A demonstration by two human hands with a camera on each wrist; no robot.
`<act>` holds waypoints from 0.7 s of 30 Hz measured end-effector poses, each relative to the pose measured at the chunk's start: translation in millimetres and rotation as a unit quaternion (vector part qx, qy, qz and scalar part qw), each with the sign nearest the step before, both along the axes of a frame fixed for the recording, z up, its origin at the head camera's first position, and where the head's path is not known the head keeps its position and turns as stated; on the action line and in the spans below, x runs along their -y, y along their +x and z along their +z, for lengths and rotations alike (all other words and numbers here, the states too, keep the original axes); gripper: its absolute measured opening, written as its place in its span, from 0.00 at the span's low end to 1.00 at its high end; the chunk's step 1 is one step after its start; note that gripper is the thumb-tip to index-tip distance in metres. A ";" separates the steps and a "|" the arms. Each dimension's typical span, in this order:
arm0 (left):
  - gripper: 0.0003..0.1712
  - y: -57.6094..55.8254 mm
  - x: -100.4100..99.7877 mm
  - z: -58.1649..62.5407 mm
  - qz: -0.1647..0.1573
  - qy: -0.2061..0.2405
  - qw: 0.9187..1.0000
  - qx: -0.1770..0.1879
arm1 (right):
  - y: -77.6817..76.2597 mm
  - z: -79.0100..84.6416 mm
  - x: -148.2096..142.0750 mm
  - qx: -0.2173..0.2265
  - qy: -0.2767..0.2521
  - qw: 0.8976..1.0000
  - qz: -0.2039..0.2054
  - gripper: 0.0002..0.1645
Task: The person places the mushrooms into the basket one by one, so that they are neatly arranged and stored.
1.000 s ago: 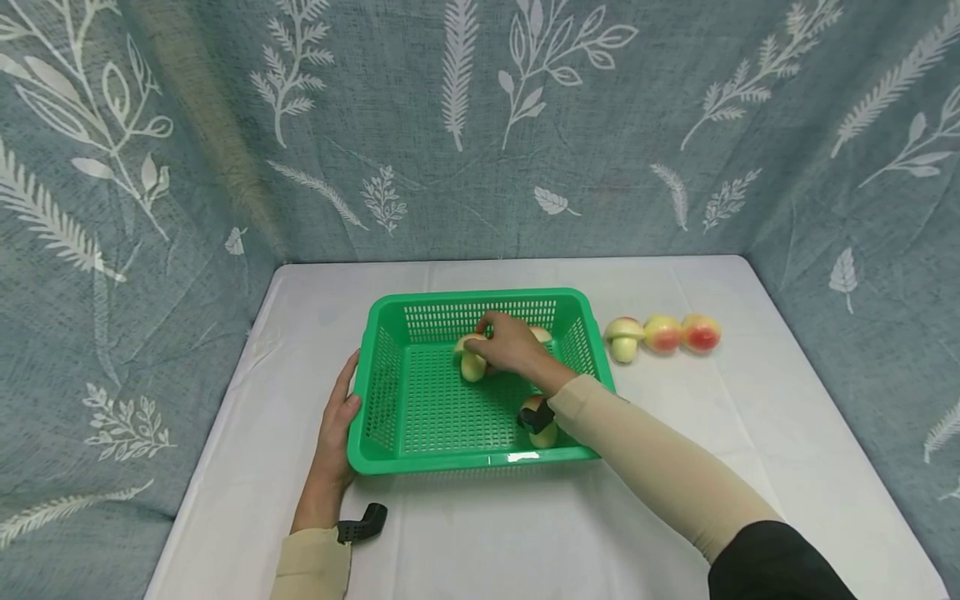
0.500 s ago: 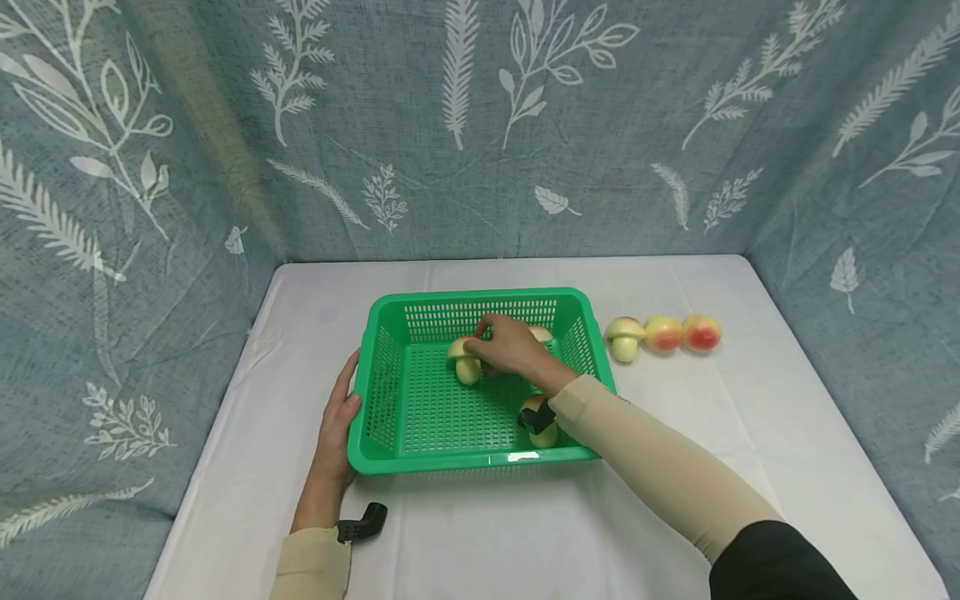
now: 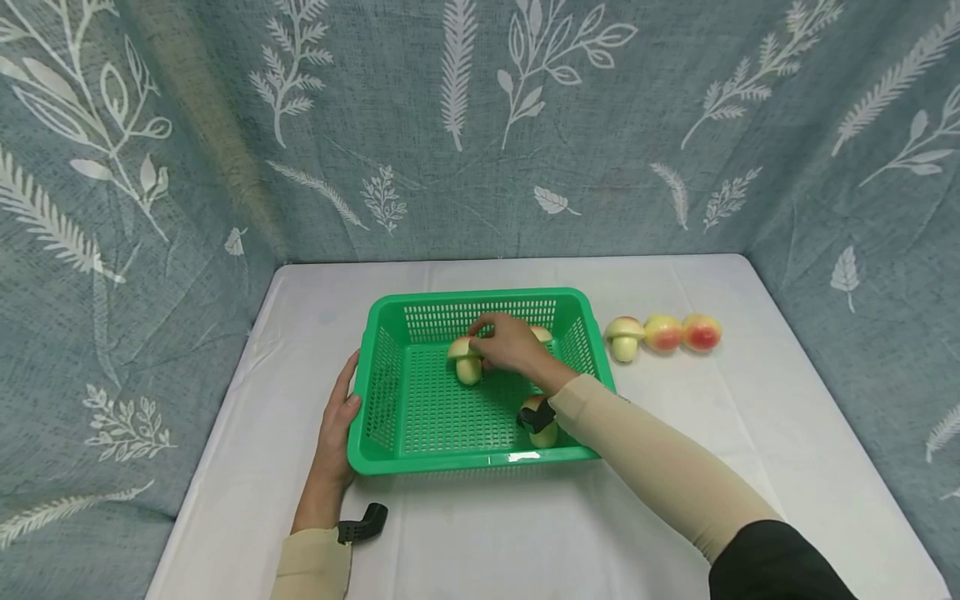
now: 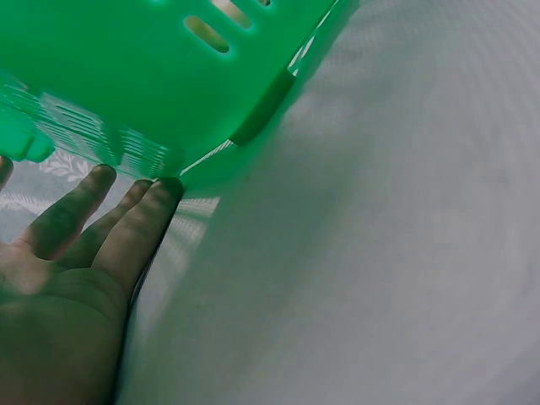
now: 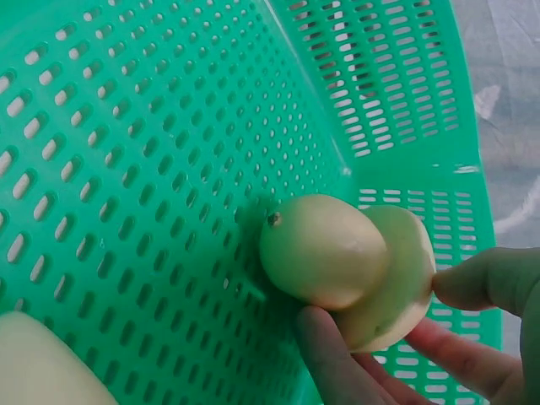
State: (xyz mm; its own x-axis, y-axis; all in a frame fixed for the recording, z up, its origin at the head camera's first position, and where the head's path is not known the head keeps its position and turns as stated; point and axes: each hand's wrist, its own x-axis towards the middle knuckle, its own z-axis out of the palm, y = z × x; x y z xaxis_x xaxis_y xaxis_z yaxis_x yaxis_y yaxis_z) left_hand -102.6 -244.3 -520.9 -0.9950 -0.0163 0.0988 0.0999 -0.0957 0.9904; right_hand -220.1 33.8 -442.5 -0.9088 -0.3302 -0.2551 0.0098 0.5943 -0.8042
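Observation:
A toy mushroom with a pale stem and tan-red cap stands inside the green plastic basket, left of my right hand. In the right wrist view, the thumb and fingertips of that hand pinch the mushroom by its cap. My left hand rests against the basket's left side, fingers extended. In the left wrist view, the fingers touch the basket's outer wall. Two more mushrooms are in the basket: one at the front right, one at the back, partly hidden by the right hand.
Right of the basket, another mushroom and two yellow-red toy fruits stand in a row on the white tablecloth. A leaf-patterned blue-grey curtain hangs behind and at both sides.
The mushroom at my right hand has shifted slightly left and turned more upright. My right fingers have moved a little leftward with it. The left hand and the basket have stayed put.

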 end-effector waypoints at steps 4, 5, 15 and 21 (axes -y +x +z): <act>0.41 -0.5 0.5 -1.2 -0.005 0.006 1.000 -0.003 | 0.6 0.9 0.3 -0.005 0.002 1.000 -0.004 0.18; 0.41 -0.7 0.6 -1.5 -0.006 0.007 1.000 -0.003 | 0.6 1.0 0.5 -0.006 0.005 1.000 -0.004 0.18; 0.41 -1.2 0.7 -1.7 -0.004 0.005 1.000 -0.004 | 1.2 0.1 1.5 -0.021 0.027 0.999 0.010 0.27; 0.41 -1.1 0.0 -0.9 -0.002 0.005 1.000 -0.002 | 0.1 -4.4 2.3 -0.036 0.047 0.998 0.020 0.28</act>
